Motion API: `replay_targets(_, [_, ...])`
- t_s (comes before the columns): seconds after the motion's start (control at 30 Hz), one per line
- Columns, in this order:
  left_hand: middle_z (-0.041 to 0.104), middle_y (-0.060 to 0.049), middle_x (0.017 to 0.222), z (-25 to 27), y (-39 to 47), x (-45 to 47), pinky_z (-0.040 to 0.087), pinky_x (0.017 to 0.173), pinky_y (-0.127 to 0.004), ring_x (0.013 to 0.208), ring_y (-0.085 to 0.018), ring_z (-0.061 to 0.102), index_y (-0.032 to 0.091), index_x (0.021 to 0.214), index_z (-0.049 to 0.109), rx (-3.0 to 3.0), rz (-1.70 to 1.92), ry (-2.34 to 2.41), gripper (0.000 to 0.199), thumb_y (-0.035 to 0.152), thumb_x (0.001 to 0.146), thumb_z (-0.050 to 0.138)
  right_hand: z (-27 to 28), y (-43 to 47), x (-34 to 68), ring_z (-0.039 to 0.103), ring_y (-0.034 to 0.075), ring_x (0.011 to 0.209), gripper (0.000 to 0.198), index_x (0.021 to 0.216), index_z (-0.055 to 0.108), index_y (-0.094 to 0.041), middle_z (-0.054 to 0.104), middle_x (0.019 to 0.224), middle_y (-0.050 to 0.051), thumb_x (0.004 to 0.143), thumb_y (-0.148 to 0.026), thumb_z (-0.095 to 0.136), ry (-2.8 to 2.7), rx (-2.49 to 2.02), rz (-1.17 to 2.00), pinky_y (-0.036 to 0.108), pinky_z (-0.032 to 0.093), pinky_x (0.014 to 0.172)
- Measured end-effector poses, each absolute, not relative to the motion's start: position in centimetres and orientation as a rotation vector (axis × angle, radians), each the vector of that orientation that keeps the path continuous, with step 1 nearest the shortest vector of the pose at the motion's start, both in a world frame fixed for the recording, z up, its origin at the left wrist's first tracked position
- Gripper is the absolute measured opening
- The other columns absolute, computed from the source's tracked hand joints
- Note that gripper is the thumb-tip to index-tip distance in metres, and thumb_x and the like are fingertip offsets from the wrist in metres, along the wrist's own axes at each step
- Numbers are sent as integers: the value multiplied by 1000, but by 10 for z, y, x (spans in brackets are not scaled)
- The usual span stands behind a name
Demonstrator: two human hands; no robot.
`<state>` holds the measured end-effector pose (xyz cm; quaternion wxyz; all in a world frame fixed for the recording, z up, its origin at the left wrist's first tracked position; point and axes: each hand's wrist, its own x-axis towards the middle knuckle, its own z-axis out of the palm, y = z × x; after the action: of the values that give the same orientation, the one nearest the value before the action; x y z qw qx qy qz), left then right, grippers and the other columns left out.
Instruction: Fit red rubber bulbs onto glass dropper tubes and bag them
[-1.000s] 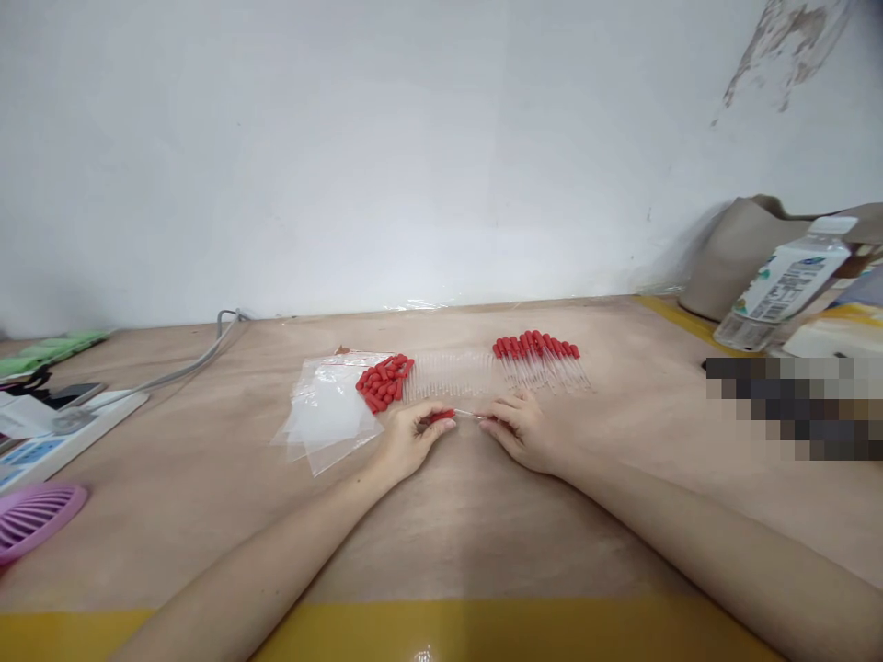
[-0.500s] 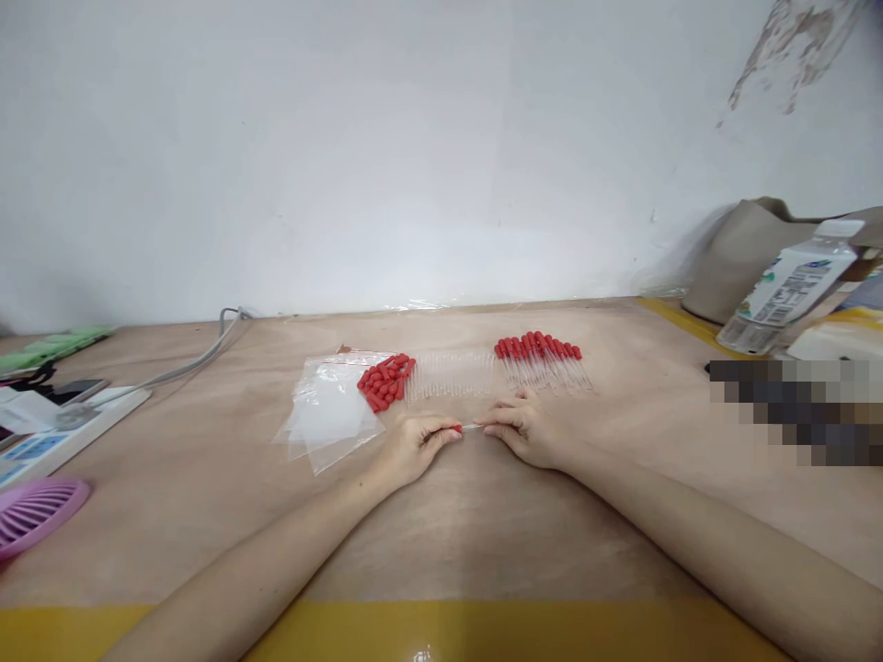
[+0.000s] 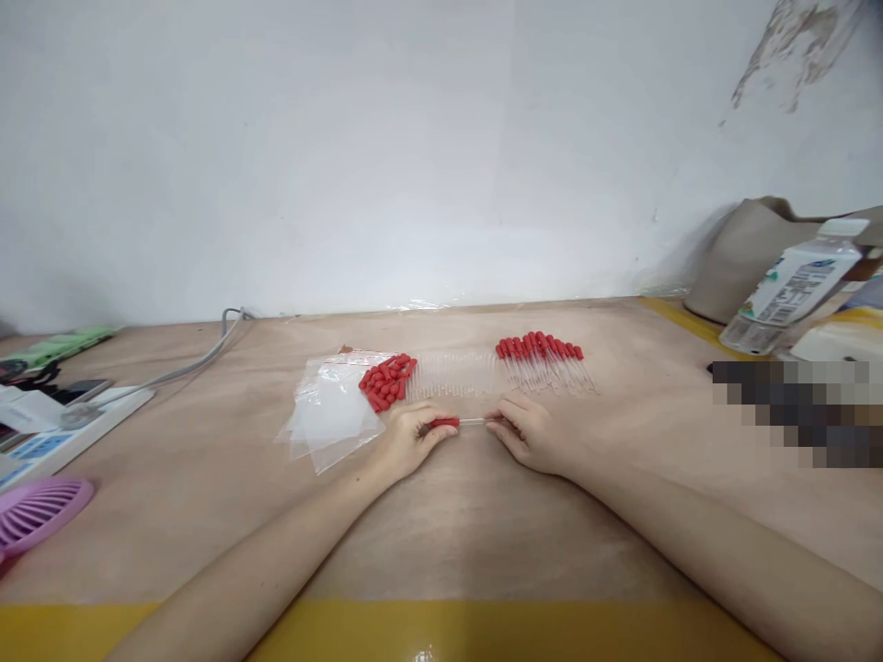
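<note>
Between thumb and fingers, my left hand (image 3: 412, 438) pinches a red rubber dropper bulb (image 3: 445, 423). From the bulb's right end a thin clear dropper tube (image 3: 473, 421) runs across to my right hand (image 3: 528, 432), whose fingertips are closed on its other end. Just beyond my left hand lies a heap of loose red bulbs (image 3: 387, 382). Next to the heap, a row of bare clear tubes (image 3: 452, 373) lies side by side. Past my right hand is a fanned group of droppers with red bulbs on top (image 3: 542, 354).
Clear zip bags (image 3: 335, 405) lie left of the bulbs. Farther left are a power strip (image 3: 75, 432) with a grey cable and a pink fan (image 3: 45, 515). A plastic bottle (image 3: 793, 285) and a grey container (image 3: 724, 262) stand at the right, by the wall.
My left fingers have shifted along the red bulb, so more of it shows. The right fingertips have moved slightly right, and the bulb and tube sit a little higher in view.
</note>
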<state>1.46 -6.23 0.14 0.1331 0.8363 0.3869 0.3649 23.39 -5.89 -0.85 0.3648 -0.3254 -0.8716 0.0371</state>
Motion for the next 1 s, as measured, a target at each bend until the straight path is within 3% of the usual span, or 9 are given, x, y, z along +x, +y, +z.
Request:
replay_targets(0.43, [68,-2,77,-1,-65,18,47,60,-22,67,-13,61,18,84,67,2396,998,1110,12,25,78,60,-16,-56,227,46,14,62,23,78,59,-16,57,66,4,88,-19,38,-2238,-681,-102,26,38,62])
replay_targets(1.0, [68,-2,77,1,-66,19,47,59,-23,66,-13,61,16,85,66,2449,993,1085,12,22,79,59,-17,-54,221,51,13,65,30,78,58,-15,58,70,5,90,-26,33,-2370,-868,68,23,38,61])
